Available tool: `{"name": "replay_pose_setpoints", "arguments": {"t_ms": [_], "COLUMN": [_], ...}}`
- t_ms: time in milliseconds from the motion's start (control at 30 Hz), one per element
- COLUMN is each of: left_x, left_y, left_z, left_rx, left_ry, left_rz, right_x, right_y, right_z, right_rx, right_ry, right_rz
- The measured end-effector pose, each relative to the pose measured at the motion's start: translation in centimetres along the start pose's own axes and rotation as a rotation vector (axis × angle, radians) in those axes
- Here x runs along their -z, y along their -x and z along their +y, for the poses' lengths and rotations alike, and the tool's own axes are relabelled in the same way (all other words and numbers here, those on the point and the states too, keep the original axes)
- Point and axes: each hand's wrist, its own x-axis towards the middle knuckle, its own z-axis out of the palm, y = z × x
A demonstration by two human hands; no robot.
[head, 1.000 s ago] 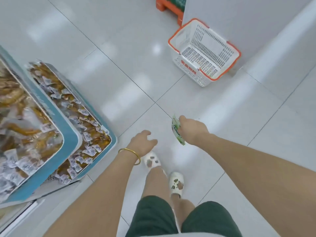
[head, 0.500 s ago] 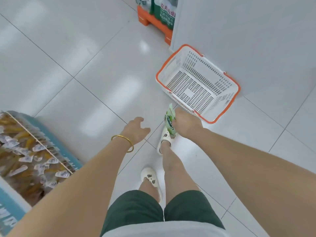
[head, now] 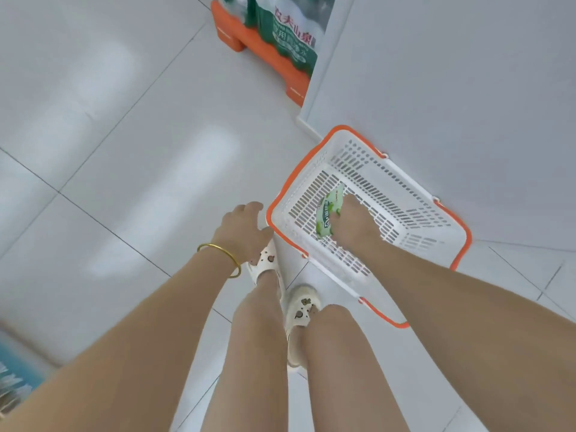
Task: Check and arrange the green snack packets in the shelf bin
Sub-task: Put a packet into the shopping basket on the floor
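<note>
Packet (head: 328, 213), glossy green with white lettering, tight in right grip (head: 353, 224) (left grip (head: 241, 227) slack, empty).

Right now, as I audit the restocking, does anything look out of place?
Yes: the right hand holds a green snack packet down inside the white floor basket, odd for a shelf-arranging task.

A thin gold bangle (head: 229, 256) circles the wrist behind the left hand (head: 241, 227); white clogs (head: 301, 307) studded with small brown charms cover both feet.
</note>
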Motion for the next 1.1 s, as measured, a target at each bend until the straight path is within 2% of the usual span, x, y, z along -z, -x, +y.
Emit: {"name": "replay_pose_setpoints", "arguments": {"t_ms": [167,333,400,534,667,800,967,1101], "left_x": [-1.3,-4.6,-5.7,-6.6,-6.6,-4.9,-1.9,-0.6], "left_y": [-12.2,-20.6,-22.7,-24.8,-22.9,-16.8,-6.4,3.7], "left_z": [-2.0,-4.5,-5.7,-7.0,-6.9,-6.5,-5.5,-5.5], "left_rx": [-0.053,-0.086,-0.107,-0.122,-0.077,-0.025,0.091,0.223], "left_ry": [0.005,0.100,0.150,0.198,0.252,0.280,0.350,0.524], "left_rz": [0.035,0.034,0.050,0.044,0.062,0.076,0.046,0.147], "right_x": [-6.6,-13.4,-15.5,-18.4,-17.6,-13.7,-7.0,-3.0], "right_y": [-13.2,-22.4,-25.2,-27.9,-25.8,-19.6,-10.1,-1.2], "right_z": [-0.2,1.5,1.5,0.0,0.3,0.1,-4.4,-10.7], "right_rx": [-0.203,-0.308,-0.311,-0.183,-0.173,-0.133,0.065,0.338], "right_ry": [-0.158,-0.269,-0.320,-0.569,-0.451,-0.244,0.140,0.451], "right_rz": [-0.023,0.008,0.020,-0.124,-0.188,-0.230,-0.382,-0.419]}}
